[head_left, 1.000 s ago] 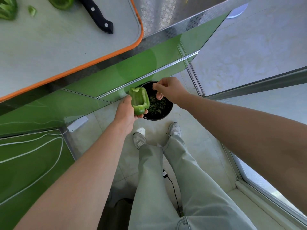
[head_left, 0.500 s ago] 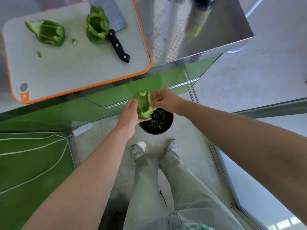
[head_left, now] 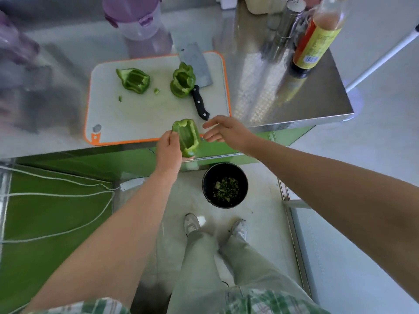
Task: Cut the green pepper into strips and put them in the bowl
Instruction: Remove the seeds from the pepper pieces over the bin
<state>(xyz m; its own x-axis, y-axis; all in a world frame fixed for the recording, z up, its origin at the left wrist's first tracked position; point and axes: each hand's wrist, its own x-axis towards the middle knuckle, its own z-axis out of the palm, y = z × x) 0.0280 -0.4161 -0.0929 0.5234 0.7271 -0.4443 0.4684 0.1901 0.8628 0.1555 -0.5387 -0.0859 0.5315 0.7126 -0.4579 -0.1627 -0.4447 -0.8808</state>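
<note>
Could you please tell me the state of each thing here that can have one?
Held pepper piece: hollow, not sliced.
Left hand: grips that piece.
Right hand: open, empty.
Left board pepper: hollow, not sliced.
Right board pepper: hollow, not sliced.
Knife: lies on cutting board, not held.
Black bin: on floor, scraps inside.

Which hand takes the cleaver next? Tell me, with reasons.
Right. The right hand is empty and open, closest to the black handle of the cleaver on the cutting board. The left hand grips the hollowed green pepper piece, so it is occupied.
</note>
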